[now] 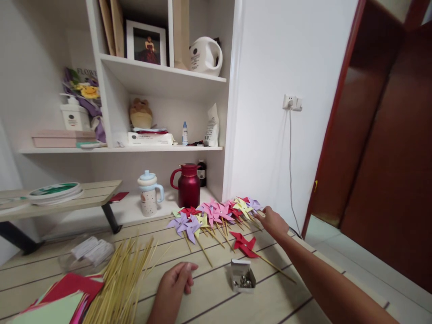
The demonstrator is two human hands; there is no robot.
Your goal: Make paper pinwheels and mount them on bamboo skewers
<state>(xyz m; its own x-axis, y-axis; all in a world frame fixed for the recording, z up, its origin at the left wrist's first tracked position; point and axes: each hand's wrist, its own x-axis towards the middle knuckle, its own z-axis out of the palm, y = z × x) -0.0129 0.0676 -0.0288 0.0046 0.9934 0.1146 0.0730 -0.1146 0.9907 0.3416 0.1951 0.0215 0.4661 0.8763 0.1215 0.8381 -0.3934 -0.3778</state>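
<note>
At the far right end of a pile of paper pinwheels, my right hand (274,221) has its fingers closed at a purple pinwheel (254,204), by its stick; the fingertips are partly hidden. My left hand (176,280) rests over the table with loosely curled fingers and nothing visible in them. Between the hands lies a red pinwheel (243,244) on a thin stick. In front of it stands a small opened box (242,275) holding shiny metal pieces. The pile also includes pink pinwheels (216,212), yellow ones and another purple pinwheel (191,226).
Loose thin sticks (123,279) and stacked coloured paper sheets (57,301) lie at the left, near a clear plastic container (88,252). Behind the pile stand a red jug (189,186) and a light cup (149,195). A small raised stand (97,191) is at left; a cord (290,162) hangs at right.
</note>
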